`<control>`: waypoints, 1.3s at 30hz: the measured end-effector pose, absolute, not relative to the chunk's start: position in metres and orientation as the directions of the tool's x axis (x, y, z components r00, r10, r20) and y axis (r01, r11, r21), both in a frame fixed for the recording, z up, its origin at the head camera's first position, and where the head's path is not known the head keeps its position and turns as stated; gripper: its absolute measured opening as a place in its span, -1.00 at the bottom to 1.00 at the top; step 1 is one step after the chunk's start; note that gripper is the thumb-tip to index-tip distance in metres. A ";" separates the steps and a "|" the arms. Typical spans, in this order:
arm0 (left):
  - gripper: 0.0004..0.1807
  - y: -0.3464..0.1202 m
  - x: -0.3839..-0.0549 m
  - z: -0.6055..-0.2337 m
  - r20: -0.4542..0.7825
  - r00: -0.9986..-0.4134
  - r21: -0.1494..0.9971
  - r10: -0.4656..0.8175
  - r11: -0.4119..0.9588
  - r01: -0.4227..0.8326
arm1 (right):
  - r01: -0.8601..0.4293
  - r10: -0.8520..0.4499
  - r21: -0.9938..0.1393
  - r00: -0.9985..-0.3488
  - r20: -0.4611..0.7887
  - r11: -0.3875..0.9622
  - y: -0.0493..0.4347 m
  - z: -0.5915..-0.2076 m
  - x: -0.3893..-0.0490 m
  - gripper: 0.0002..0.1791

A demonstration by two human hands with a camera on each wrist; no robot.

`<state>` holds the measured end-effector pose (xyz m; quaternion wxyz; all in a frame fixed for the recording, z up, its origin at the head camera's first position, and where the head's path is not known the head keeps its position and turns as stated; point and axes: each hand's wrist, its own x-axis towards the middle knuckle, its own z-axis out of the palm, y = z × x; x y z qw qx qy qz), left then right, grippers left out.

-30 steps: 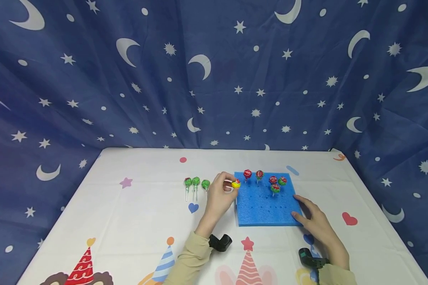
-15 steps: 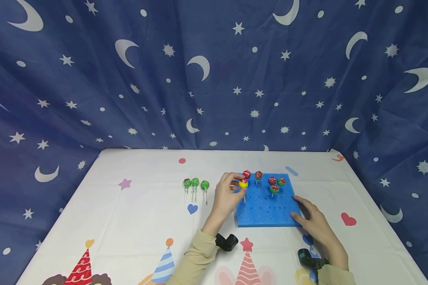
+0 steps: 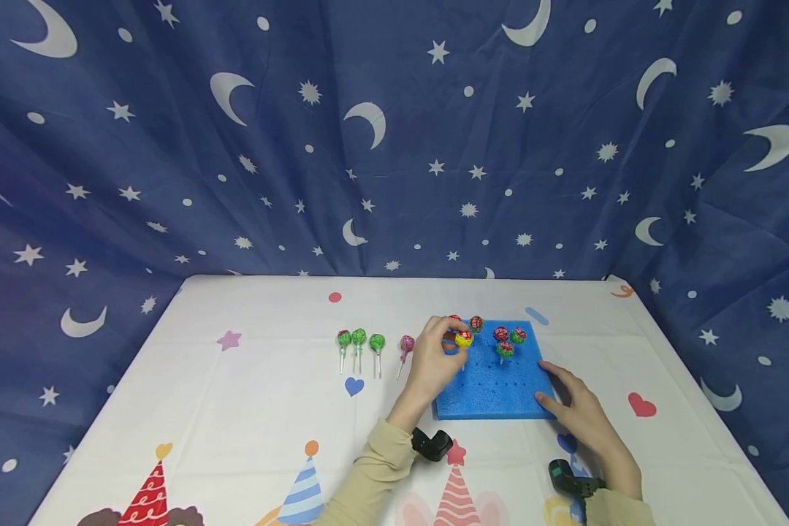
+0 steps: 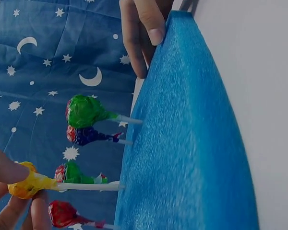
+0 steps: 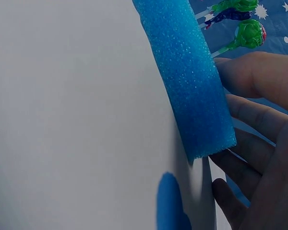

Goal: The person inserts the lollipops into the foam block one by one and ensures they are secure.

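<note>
Pinching a round, yellow-wrapped lollipop [image 3: 464, 340] between thumb and fingertips: your left hand [image 3: 434, 365]; white plastic-looking stick [image 4: 89, 187] pointing down at the flat, blue foam block [image 3: 493, 398]. Touching the block's right edge: your right hand [image 3: 587, 415], thumb and fingers apart.

**Left pinching, right spread**

My left grip [image 3: 435, 365] pinches with thumb [image 3: 459, 358] and bent fingers [image 3: 452, 324]. My right grip [image 3: 583, 410] rests with thumb and forefinger [image 3: 561, 371] parted, relaxed rather than curled. Both my forearms [image 3: 371, 473] slant inward.
</note>
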<state>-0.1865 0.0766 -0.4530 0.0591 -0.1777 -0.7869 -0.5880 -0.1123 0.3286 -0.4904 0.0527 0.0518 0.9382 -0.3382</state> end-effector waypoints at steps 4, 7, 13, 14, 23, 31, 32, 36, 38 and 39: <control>-0.66 0.082 -0.185 -0.454 0.291 -0.930 0.910 0.225 0.235 0.342 | 0.134 0.064 -0.633 -0.989 -0.133 0.763 0.329 -0.491 -0.112 -0.24; -0.67 0.085 -0.185 -0.455 0.301 -0.926 0.905 0.228 0.239 0.353 | 0.133 0.065 -0.634 -0.989 -0.130 0.762 0.329 -0.492 -0.113 -0.24; -0.69 0.090 -0.188 -0.458 0.341 -0.911 0.885 0.230 0.249 0.394 | 0.126 0.061 -0.634 -0.991 -0.123 0.763 0.330 -0.492 -0.113 -0.25; -0.69 0.091 -0.189 -0.458 0.347 -0.909 0.883 0.230 0.247 0.399 | 0.126 0.062 -0.633 -0.991 -0.122 0.764 0.330 -0.492 -0.113 -0.25; -0.69 0.095 -0.191 -0.458 0.333 -0.908 0.888 0.253 0.239 0.392 | 0.132 0.065 -0.634 -0.990 -0.127 0.762 0.329 -0.491 -0.113 -0.24; -0.70 0.097 -0.190 -0.462 0.339 -0.906 0.870 0.251 0.284 0.404 | 0.130 0.062 -0.642 -0.990 -0.126 0.756 0.328 -0.490 -0.113 -0.25; -0.70 0.097 -0.190 -0.463 0.337 -0.907 0.869 0.251 0.288 0.403 | 0.127 0.061 -0.643 -0.990 -0.124 0.755 0.328 -0.490 -0.113 -0.25; -0.70 0.097 -0.189 -0.463 0.327 -0.911 0.874 0.252 0.287 0.393 | 0.118 0.058 -0.645 -0.992 -0.114 0.755 0.329 -0.490 -0.112 -0.26; -0.71 0.097 -0.189 -0.463 0.320 -0.913 0.875 0.253 0.289 0.387 | 0.118 0.058 -0.643 -0.992 -0.114 0.757 0.329 -0.490 -0.112 -0.26; -0.71 0.097 -0.189 -0.463 0.318 -0.913 0.876 0.254 0.290 0.386 | 0.118 0.058 -0.642 -0.992 -0.114 0.757 0.329 -0.490 -0.112 -0.26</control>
